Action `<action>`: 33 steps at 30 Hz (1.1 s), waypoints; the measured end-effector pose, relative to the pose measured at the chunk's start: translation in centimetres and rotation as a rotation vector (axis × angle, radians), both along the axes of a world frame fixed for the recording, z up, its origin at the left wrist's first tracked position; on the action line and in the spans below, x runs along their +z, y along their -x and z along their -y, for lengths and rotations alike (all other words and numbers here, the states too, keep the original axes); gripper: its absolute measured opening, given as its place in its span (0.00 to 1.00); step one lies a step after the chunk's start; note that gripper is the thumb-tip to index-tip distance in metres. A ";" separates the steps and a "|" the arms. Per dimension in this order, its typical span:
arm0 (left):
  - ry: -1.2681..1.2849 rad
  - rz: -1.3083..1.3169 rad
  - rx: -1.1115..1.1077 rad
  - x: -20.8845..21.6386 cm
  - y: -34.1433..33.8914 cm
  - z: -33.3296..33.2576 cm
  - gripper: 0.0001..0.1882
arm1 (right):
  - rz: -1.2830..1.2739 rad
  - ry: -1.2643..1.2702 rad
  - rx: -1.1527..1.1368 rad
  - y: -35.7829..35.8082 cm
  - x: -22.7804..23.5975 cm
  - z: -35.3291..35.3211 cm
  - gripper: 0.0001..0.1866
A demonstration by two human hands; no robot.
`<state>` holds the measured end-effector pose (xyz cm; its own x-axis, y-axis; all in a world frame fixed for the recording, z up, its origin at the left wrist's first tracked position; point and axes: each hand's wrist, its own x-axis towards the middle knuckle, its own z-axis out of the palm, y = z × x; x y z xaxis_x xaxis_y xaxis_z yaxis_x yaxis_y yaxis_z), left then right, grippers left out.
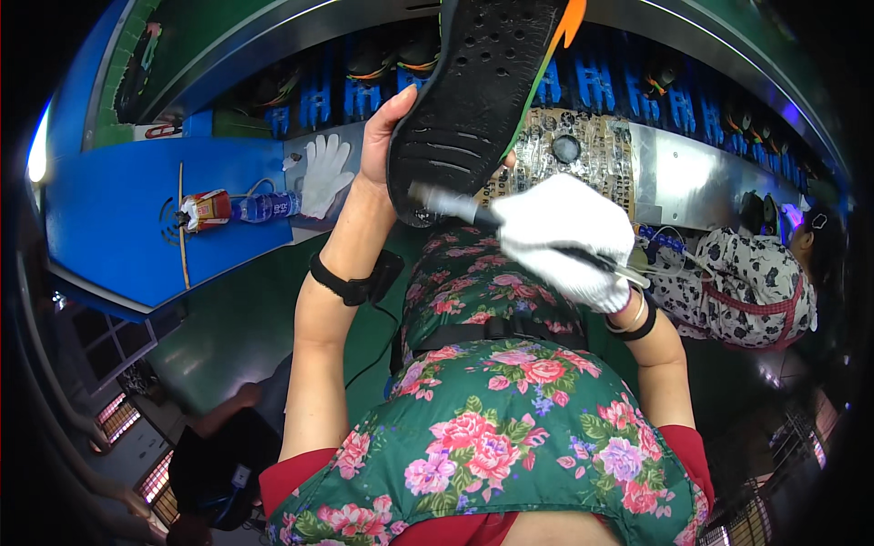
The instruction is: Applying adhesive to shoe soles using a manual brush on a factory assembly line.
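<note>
- A worker's bare left hand [381, 136] grips a black shoe sole [455, 109], thumb against its left edge and fingertips showing at the right; the rest of the fingers are hidden behind it.
- The right hand [564, 238], in a white knit glove, closes around a brush [462, 207]. Motion blur hides exactly which fingers pinch the handle.
- The sole is held up in front of the floral apron [492, 437], partly overlapping the view of a taped cardboard sheet [587, 173] on the metal bench [678, 177]. Whether it touches the bench cannot be told.
- The brush's pale bristles cross the rounded near end, where glossy streaks suggest a wet coating.
- Good work here likely calls for light, even strokes that follow the curved rim and reach into the grooves, with no pooling.
- A steady left grip, fingers kept to the edges, should spare the coated face; care is due beside the green and orange trim [571, 22].
- The long axis runs away from the worker, leaning right toward the top. The grooved end points back at the body; the perforated end points away and leaves the frame. The flat black face looks up toward the camera.
</note>
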<state>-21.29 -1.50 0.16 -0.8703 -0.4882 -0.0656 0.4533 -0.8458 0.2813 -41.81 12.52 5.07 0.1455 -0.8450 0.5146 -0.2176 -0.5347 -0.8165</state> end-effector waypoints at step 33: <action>0.575 -0.108 0.351 8.5 -9.1 4.9 0.66 | 0.970 -0.499 -0.227 3.5 0.2 1.0 0.09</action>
